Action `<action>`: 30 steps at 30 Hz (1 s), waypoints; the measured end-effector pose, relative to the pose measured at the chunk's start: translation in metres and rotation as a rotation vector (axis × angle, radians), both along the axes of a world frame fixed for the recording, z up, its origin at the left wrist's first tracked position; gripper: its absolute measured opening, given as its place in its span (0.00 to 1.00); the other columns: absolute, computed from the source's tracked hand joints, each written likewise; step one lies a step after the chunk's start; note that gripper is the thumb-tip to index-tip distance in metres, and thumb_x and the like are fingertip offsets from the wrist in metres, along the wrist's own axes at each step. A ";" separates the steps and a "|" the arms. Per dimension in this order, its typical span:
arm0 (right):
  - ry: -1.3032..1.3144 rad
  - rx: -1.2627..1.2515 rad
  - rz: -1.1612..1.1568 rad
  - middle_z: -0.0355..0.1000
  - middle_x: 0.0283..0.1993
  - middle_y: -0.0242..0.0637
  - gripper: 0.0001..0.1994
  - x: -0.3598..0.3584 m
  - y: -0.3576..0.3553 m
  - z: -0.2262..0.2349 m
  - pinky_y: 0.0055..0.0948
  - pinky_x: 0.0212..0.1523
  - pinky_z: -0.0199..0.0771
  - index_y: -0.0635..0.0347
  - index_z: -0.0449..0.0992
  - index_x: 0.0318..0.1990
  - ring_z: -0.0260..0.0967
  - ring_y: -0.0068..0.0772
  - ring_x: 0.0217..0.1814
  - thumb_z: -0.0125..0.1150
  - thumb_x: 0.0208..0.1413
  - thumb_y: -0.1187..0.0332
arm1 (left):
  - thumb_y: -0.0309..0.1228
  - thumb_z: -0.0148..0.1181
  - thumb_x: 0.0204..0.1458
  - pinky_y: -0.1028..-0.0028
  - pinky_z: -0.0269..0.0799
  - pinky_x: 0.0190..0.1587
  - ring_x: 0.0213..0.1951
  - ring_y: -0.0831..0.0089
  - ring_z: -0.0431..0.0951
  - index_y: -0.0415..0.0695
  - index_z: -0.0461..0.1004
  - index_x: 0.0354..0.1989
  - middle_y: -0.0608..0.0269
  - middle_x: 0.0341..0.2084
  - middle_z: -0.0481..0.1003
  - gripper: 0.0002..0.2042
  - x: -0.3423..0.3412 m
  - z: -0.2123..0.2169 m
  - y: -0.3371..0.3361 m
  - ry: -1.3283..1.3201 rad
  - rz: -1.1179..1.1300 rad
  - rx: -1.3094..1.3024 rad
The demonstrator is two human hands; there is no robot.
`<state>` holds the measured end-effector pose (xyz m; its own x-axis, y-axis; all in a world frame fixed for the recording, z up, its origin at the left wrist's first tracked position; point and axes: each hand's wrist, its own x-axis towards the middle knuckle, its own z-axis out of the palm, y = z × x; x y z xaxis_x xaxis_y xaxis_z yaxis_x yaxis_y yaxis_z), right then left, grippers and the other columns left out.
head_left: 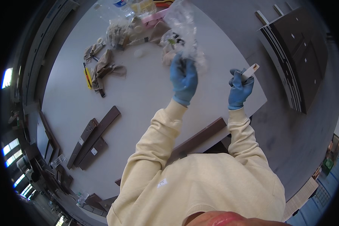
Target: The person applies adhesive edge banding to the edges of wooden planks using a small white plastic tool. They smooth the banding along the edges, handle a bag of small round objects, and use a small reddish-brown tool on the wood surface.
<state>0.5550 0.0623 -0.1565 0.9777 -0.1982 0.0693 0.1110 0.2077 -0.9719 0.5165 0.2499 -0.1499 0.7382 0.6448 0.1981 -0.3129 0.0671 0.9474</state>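
My left hand (184, 80), in a blue glove, is raised over the pale table with its fingers closed on a crumpled clear plastic bag (184, 24). The bag stretches up from the fingertips toward the far side. To the right, near the table's edge, my blue-gloved right hand (240, 90) grips a short, flat white handle-like piece (249, 72) with a brown mark at its outer end. Its other end is hidden in my fingers. Beyond my left hand lies a small heap of crumpled wrapping (169, 56), partly covered by the bag.
A yellow utility knife (87, 77) lies beside brown rags (105, 69) at the left. Dark brown boards (94, 137) rest at the near left, and another board (201, 135) lies close to my body. Stacked dark panels (297, 56) stand off the table's right side.
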 end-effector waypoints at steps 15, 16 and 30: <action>-0.010 -0.849 -0.374 0.84 0.41 0.45 0.16 0.164 -0.157 -0.073 0.41 0.44 0.82 0.65 0.81 0.53 0.83 0.43 0.41 0.66 0.63 0.65 | 0.26 0.60 0.66 0.69 0.77 0.64 0.58 0.69 0.82 0.36 0.75 0.66 0.53 0.58 0.81 0.20 0.059 -0.008 -0.060 0.218 -0.465 -0.147; -0.013 -0.868 -0.372 0.85 0.43 0.46 0.17 0.170 -0.163 -0.082 0.42 0.46 0.82 0.64 0.82 0.54 0.84 0.46 0.43 0.66 0.63 0.63 | 0.26 0.60 0.66 0.70 0.77 0.63 0.56 0.69 0.83 0.36 0.77 0.64 0.52 0.56 0.82 0.19 0.057 -0.017 -0.032 0.210 -0.314 -0.085; 0.043 -1.247 -0.373 0.83 0.54 0.52 0.20 0.165 -0.120 -0.128 0.47 0.52 0.83 0.55 0.81 0.60 0.82 0.58 0.52 0.61 0.69 0.54 | 0.45 0.72 0.50 0.41 0.67 0.67 0.70 0.38 0.64 0.61 0.64 0.77 0.49 0.79 0.55 0.42 0.075 -0.024 0.283 0.700 0.696 1.525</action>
<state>0.7200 -0.0572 -0.2840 0.8841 -0.2822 0.3725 -0.0705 -0.8685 -0.4907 0.5910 0.5333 -0.1740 0.6402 0.4086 0.6506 0.5372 -0.8435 0.0012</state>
